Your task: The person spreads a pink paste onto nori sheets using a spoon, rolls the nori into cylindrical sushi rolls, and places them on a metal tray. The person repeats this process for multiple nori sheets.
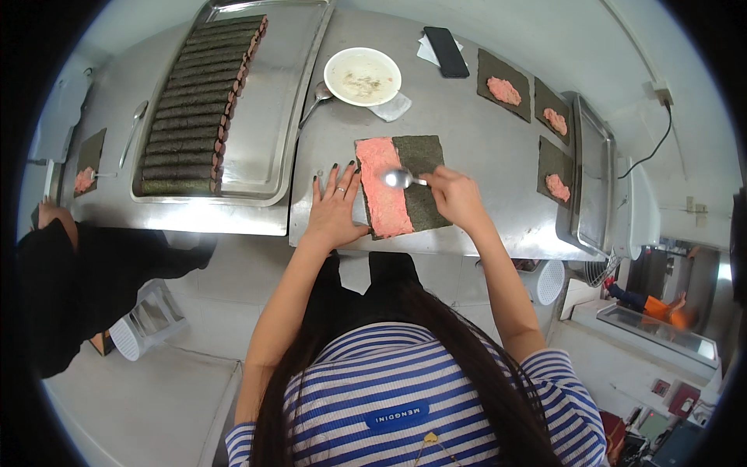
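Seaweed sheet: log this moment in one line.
left hand flat on table beside seaweed sheet | right hand holds spoon | pink paste covers left half

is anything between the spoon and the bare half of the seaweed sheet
Nothing visible. The metal spoon in the right hand sits over the dark seaweed sheet, beside its pink paste. The left hand rests at the sheet's other edge.

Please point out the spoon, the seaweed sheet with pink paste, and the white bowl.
spoon (398, 178): head view, on its bowl.
seaweed sheet (426, 204): head view, bare dark part.
white bowl (362, 100): head view, near rim.
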A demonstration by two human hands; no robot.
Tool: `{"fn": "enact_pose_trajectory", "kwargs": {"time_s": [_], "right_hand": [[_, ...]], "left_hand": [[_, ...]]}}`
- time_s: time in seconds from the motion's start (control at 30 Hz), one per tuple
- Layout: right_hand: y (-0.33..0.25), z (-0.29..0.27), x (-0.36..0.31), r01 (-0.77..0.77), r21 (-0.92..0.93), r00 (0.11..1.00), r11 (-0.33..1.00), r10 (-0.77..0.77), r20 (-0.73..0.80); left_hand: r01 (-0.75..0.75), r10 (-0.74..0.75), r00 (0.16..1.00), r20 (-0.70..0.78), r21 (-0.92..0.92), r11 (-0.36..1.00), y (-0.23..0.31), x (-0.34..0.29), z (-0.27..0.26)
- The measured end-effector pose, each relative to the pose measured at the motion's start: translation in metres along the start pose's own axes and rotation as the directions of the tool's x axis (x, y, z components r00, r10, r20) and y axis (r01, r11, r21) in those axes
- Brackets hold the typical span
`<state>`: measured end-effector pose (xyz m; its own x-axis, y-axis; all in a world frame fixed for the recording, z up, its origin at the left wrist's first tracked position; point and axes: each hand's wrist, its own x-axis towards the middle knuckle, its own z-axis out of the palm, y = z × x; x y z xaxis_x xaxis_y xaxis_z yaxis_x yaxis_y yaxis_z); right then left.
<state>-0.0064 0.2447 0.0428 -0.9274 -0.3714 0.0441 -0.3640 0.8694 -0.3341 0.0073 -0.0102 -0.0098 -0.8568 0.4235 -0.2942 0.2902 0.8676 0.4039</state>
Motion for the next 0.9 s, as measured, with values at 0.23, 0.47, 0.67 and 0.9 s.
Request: {"fn": "enact_pose_trajectory", "kwargs": {"time_s": [0.23, 0.47, 0.67, 0.9], "right_hand": [[0.014, 0.007, 0.022, 0.140, -0.135, 0.990, 0.981, -0.140, 0.008], [0.017, 0.013, 0.066, 0.015, -0.166, 0.995, 0.986, -0.032, -0.097], [-0.018, 0.022, 0.034, -0.304, -0.215, 0.952, 0.928, 0.303, -0.039], [-0.080, 0.051, 0.038, -0.422, -0.175, 0.902, 0.890, 0.432, 0.023]], "left_hand": [[-0.015, 0.015, 1.000, -0.019, -0.020, 1.000, -0.002, 0.003, 0.004], [0.003, -0.003, 1.000, 0.013, 0.003, 1.000, 0.000, 0.002, -0.001], [-0.001, 0.001, 1.000, 0.014, 0.012, 1.000, -0.001, 0.002, 0.001], [-0.008, 0.008, 1.000, 0.018, 0.018, 1.000, -0.001, 0.002, 0.000]]}}
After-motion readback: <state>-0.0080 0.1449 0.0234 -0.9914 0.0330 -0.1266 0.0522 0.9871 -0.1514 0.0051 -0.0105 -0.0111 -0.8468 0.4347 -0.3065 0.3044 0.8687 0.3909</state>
